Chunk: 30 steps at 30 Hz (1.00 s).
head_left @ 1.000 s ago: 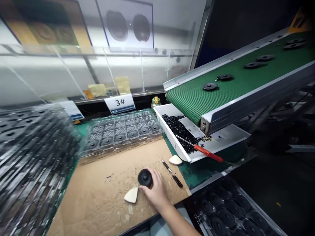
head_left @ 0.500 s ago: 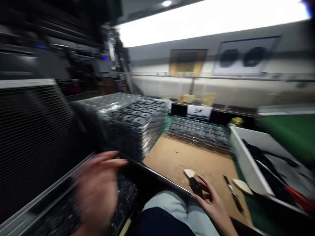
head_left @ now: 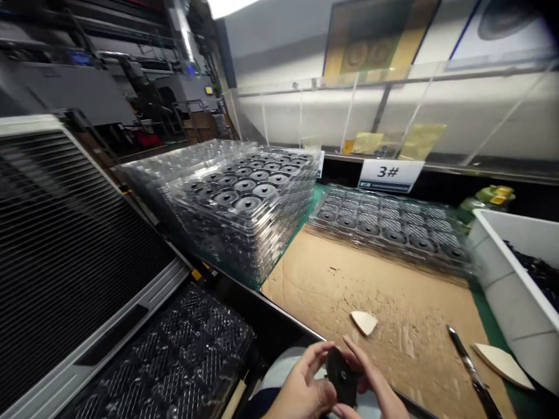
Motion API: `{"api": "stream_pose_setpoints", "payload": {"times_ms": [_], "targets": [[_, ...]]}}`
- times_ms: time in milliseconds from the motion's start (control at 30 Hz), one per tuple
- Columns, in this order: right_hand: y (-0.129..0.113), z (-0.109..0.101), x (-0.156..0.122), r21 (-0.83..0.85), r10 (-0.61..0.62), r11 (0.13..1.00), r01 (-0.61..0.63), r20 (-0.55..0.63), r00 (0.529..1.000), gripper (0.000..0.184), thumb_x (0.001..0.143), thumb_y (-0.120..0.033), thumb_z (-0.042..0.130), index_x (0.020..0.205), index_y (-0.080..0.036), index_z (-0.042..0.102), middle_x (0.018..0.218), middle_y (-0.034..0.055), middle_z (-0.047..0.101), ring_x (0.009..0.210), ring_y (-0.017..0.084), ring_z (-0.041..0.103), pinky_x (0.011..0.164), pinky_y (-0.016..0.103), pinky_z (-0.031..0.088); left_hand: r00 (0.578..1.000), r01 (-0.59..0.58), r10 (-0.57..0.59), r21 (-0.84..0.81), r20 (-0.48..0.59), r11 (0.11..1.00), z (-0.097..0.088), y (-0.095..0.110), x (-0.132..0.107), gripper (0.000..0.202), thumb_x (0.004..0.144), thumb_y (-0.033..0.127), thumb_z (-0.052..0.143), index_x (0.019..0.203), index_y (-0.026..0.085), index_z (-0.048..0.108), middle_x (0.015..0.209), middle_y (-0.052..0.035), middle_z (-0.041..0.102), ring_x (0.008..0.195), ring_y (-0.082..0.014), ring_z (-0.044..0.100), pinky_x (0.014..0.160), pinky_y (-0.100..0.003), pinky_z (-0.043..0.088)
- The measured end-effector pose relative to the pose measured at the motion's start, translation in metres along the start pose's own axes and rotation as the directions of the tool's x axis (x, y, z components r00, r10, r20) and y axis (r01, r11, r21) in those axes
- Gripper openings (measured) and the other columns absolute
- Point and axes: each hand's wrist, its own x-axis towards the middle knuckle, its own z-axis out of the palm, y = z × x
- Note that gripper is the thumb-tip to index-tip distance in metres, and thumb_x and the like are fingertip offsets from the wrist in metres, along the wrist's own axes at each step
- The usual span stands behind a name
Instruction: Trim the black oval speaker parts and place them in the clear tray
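Black disc (head_left: pixel 342 377) held on edge by the cardboard sheet's (head_left: pixel 301 273) near side, pinched by left hand (head_left: pixel 305 385) and right hand (head_left: pixel 374 385). Cream wedge (head_left: pixel 364 323) and pen-like tool (head_left: pixel 466 356) lie on the sheet; clear tray (head_left: pixel 391 226) at its far edge, white bin (head_left: pixel 509 279) off its right.

A white card (head_left: pixel 388 173) marked 3# stands below a pale wall (head_left: pixel 279 49), with yellow papers (head_left: pixel 423 141) just above it and an orange-sided poster (head_left: pixel 379 41) higher up. A small bottle (head_left: pixel 492 198) with a yellow top sits just beside a white bin (head_left: pixel 502 273). On the far left is a black ribbed panel (head_left: pixel 65 250), with grey machines (head_left: pixel 82 96) in the background.
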Motion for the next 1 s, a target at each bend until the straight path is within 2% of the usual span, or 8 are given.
{"api": "stream_pose_setpoints", "payload": {"times_ms": [167, 367, 467, 600, 733, 833, 933, 1000], "targets": [[-0.014, -0.014, 0.025, -0.142, -0.078, 0.986, 0.085, 0.052, 0.996, 0.066, 0.083, -0.038, 0.062, 0.141, -0.029, 0.032, 0.129, 0.0078, 0.055, 0.112, 0.025, 0.057, 0.088, 0.031, 0.052, 0.995, 0.081, -0.084, -0.057, -0.050, 0.995, 0.007, 0.035, 0.009, 0.062, 0.056, 0.042, 0.080, 0.113, 0.028, 0.059, 0.125, -0.0105, 0.057, 0.102, -0.0252, 0.062, 0.081, -0.030, 0.047], [0.028, -0.041, 0.060, -0.406, 0.211, 0.860, -0.308, -0.268, 0.940, 0.036, 0.091, -0.039, 0.044, 0.116, -0.017, 0.057, 0.098, 0.0115, 0.059, 0.060, 0.018, 0.062, 0.058, 0.034, 0.055, 0.981, 0.059, -0.094, -0.203, -0.168, 0.977, 0.010, 0.070, 0.030, 0.052, 0.067, 0.036, 0.075, 0.115, 0.023, 0.059, 0.129, -0.0118, 0.058, 0.111, -0.0278, 0.059, 0.097, -0.037, 0.043], [0.048, -0.034, 0.063, -0.401, 0.235, 0.860, -0.317, -0.240, 0.942, 0.029, 0.088, -0.039, 0.046, 0.102, -0.018, 0.061, 0.103, 0.0130, 0.058, 0.069, 0.021, 0.063, 0.061, 0.036, 0.055, 0.974, 0.069, -0.113, -0.220, -0.195, 0.973, 0.006, 0.077, 0.042, 0.048, 0.071, 0.033, 0.072, 0.116, 0.022, 0.059, 0.128, -0.0119, 0.059, 0.112, -0.0276, 0.059, 0.100, -0.037, 0.042], [0.050, -0.022, 0.062, -0.360, 0.227, 0.889, -0.282, -0.187, 0.956, 0.022, 0.089, -0.033, 0.046, 0.101, -0.020, 0.059, 0.095, 0.0087, 0.065, 0.083, 0.022, 0.064, 0.070, 0.034, 0.054, 0.967, 0.099, -0.148, -0.229, -0.205, 0.968, 0.005, 0.080, 0.056, 0.048, 0.072, 0.033, 0.072, 0.116, 0.020, 0.060, 0.126, -0.0128, 0.061, 0.116, -0.0285, 0.056, 0.101, -0.037, 0.041], [0.030, -0.031, 0.079, -0.324, 0.236, 0.911, -0.257, -0.102, 0.966, 0.021, 0.090, -0.031, 0.047, 0.100, -0.023, 0.064, 0.083, 0.0034, 0.066, 0.076, 0.018, 0.063, 0.066, 0.029, 0.051, 0.961, 0.142, -0.188, -0.222, -0.203, 0.965, 0.009, 0.079, 0.070, 0.046, 0.070, 0.031, 0.073, 0.113, 0.017, 0.062, 0.126, -0.0131, 0.061, 0.117, -0.0281, 0.055, 0.100, -0.035, 0.043], [-0.006, -0.037, 0.102, -0.261, 0.234, 0.929, -0.264, -0.140, 0.962, 0.020, 0.090, -0.028, 0.050, 0.107, -0.024, 0.062, 0.085, 0.0026, 0.065, 0.070, 0.016, 0.060, 0.059, 0.026, 0.048, 0.955, 0.167, -0.208, -0.199, -0.212, 0.966, 0.015, 0.077, 0.077, 0.052, 0.064, 0.031, 0.078, 0.113, 0.018, 0.062, 0.120, -0.0110, 0.064, 0.110, -0.0258, 0.060, 0.094, -0.033, 0.048], [-0.047, -0.031, 0.118, -0.194, 0.039, 0.978, -0.078, -0.196, 0.980, 0.026, 0.091, -0.018, 0.047, 0.116, -0.019, 0.055, 0.097, 0.0050, 0.065, 0.083, 0.017, 0.060, 0.073, 0.030, 0.047, 0.948, 0.222, -0.250, -0.153, -0.196, 0.963, 0.020, 0.080, 0.079, 0.057, 0.057, 0.031, 0.082, 0.110, 0.019, 0.064, 0.108, -0.0088, 0.069, 0.099, -0.0216, 0.064, 0.082, -0.025, 0.052], [-0.066, -0.027, 0.122, -0.165, -0.044, 0.986, 0.023, -0.127, 0.991, 0.027, 0.090, -0.012, 0.045, 0.114, -0.016, 0.054, 0.096, 0.0048, 0.066, 0.083, 0.017, 0.060, 0.074, 0.030, 0.046, 0.946, 0.251, -0.272, -0.136, -0.175, 0.958, 0.023, 0.085, 0.079, 0.057, 0.054, 0.034, 0.083, 0.106, 0.021, 0.066, 0.105, -0.0068, 0.070, 0.096, -0.0212, 0.065, 0.081, -0.025, 0.052]]}}
